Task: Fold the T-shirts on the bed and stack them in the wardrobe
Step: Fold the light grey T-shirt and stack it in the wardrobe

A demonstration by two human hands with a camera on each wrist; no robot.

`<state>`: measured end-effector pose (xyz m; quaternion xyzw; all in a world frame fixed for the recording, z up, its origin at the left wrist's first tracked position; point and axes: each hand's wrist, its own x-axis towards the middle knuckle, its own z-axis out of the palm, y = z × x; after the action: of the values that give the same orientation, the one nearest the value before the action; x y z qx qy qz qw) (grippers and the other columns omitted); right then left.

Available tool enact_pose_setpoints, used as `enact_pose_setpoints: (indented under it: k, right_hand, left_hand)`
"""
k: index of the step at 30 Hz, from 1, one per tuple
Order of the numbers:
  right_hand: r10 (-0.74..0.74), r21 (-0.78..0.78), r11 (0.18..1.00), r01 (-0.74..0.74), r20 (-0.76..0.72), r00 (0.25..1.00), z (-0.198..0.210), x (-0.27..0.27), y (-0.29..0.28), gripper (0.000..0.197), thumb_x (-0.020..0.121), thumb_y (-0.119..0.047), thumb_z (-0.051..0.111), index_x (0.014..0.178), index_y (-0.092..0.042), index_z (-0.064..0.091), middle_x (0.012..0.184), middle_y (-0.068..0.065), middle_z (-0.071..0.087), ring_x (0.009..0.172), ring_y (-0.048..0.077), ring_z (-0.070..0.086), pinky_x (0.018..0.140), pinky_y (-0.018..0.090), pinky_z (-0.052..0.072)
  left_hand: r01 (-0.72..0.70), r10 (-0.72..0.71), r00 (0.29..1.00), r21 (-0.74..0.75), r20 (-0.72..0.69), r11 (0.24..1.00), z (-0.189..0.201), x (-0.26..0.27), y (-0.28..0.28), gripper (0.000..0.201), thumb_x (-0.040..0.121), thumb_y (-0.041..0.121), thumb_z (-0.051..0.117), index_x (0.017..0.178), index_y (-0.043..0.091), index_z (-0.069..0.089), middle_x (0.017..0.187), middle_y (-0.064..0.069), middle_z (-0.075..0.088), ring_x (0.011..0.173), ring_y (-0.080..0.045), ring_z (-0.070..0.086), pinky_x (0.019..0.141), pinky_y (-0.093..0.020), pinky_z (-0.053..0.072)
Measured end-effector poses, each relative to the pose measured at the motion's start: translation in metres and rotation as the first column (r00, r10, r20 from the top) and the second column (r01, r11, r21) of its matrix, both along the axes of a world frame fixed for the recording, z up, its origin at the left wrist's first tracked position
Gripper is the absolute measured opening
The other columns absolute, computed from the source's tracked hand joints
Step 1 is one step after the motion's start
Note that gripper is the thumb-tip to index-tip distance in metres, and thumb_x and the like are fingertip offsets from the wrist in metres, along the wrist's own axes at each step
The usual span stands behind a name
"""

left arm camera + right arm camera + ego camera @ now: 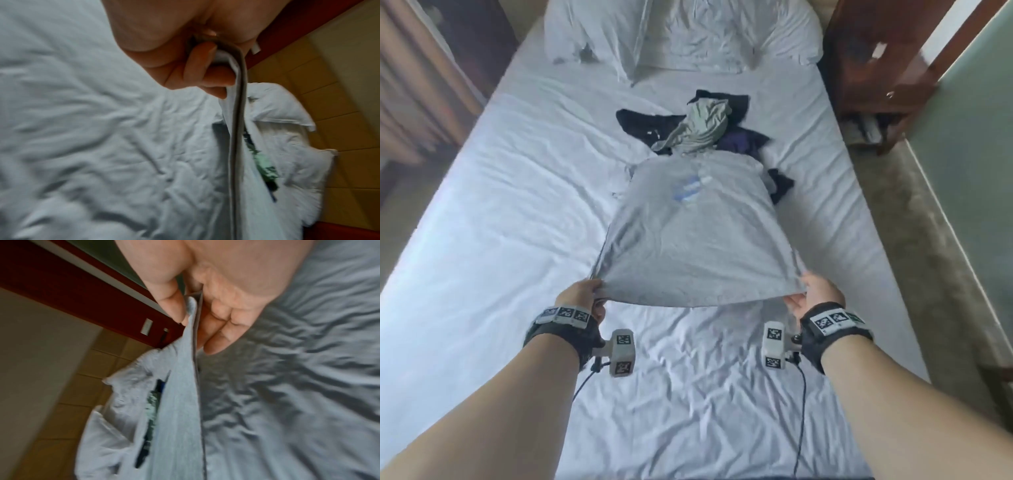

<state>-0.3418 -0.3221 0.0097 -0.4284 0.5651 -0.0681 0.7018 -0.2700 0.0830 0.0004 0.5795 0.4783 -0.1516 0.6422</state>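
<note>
The person holds a light grey T-shirt above the bed, near the middle of the head view. The left hand grips the near left corner of the hem at about 7 o'clock from the shirt's centre; in the left wrist view its fingers are curled tightly around the bunched edge. The right hand holds the near right corner at about 5 o'clock; in the right wrist view the thumb presses the cloth against the fingers, which are only a little bent. The hem between the two hands is lifted from the white sheet and pulled straight. The far end of the shirt, at 12 o'clock, touches a pile of other clothes: a crumpled grey-green garment lies on top of dark ones. A round blue print shows on the shirt. White pillows lie at the head of the bed, and a dark wooden nightstand stands at 2 o'clock.
</note>
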Motion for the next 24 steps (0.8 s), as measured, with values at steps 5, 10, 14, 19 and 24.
enact_pose_setpoints:
  k: [5, 10, 14, 19, 24]
  right_hand:
    - [0.160, -0.017, 0.985, -0.171, -0.273, 0.949, -0.130, -0.069, 0.003, 0.015, 0.089, -0.011, 0.061, 0.099, -0.012, 0.072, 0.089, 0.013, 0.077, 0.074, 0.028, 0.077, 0.069, 0.039, 0.061]
    - [0.323, -0.136, 0.880, -0.455, -0.531, 0.783, -0.177, -0.102, -0.008, 0.045, 0.084, -0.051, 0.066, 0.090, -0.007, 0.071, 0.081, 0.013, 0.074, 0.063, 0.025, 0.069, 0.065, 0.037, 0.061]
    - [0.400, -0.205, 0.792, -0.574, -0.536, 0.743, -0.180, -0.089, -0.002, 0.054, 0.090, -0.054, 0.059, 0.096, -0.001, 0.067, 0.075, 0.014, 0.067, 0.057, 0.027, 0.069, 0.054, 0.040, 0.060]
    - [0.412, -0.155, 0.812, -0.563, -0.530, 0.741, -0.197, -0.090, -0.003, 0.044, 0.089, -0.047, 0.062, 0.094, -0.003, 0.062, 0.060, 0.006, 0.061, 0.041, 0.018, 0.054, 0.046, 0.023, 0.044]
    - [0.457, -0.225, 0.803, -0.552, -0.363, 0.812, -0.218, -0.110, -0.010, 0.031, 0.090, -0.032, 0.070, 0.093, -0.002, 0.064, 0.053, 0.005, 0.058, 0.053, 0.019, 0.056, 0.066, 0.034, 0.054]
  left_hand:
    - [0.183, -0.138, 0.946, 0.132, -0.293, 0.974, -0.122, -0.083, 0.013, 0.009, 0.095, 0.013, 0.064, 0.094, 0.004, 0.066, 0.068, -0.009, 0.050, 0.040, -0.015, 0.046, 0.040, -0.021, 0.037]
    - [0.424, -0.307, 0.880, 0.311, -0.362, 0.851, -0.152, -0.111, 0.028, 0.050, 0.096, 0.033, 0.056, 0.133, 0.001, 0.062, 0.103, -0.012, 0.064, 0.073, -0.024, 0.053, 0.063, -0.032, 0.041]
    - [0.440, -0.292, 0.852, 0.293, -0.434, 0.849, -0.161, -0.102, 0.030, 0.061, 0.086, 0.059, 0.061, 0.114, 0.005, 0.059, 0.100, -0.013, 0.062, 0.081, -0.031, 0.060, 0.075, -0.042, 0.050]
    - [0.539, -0.415, 0.833, 0.363, -0.366, 0.760, -0.181, -0.110, 0.032, 0.070, 0.083, 0.053, 0.076, 0.130, 0.004, 0.059, 0.108, -0.015, 0.058, 0.095, -0.035, 0.057, 0.087, -0.041, 0.047]
    - [0.587, -0.501, 0.808, 0.503, -0.312, 0.634, -0.197, -0.121, 0.040, 0.056, 0.090, 0.046, 0.072, 0.117, -0.003, 0.063, 0.096, -0.016, 0.062, 0.085, -0.032, 0.059, 0.078, -0.037, 0.046]
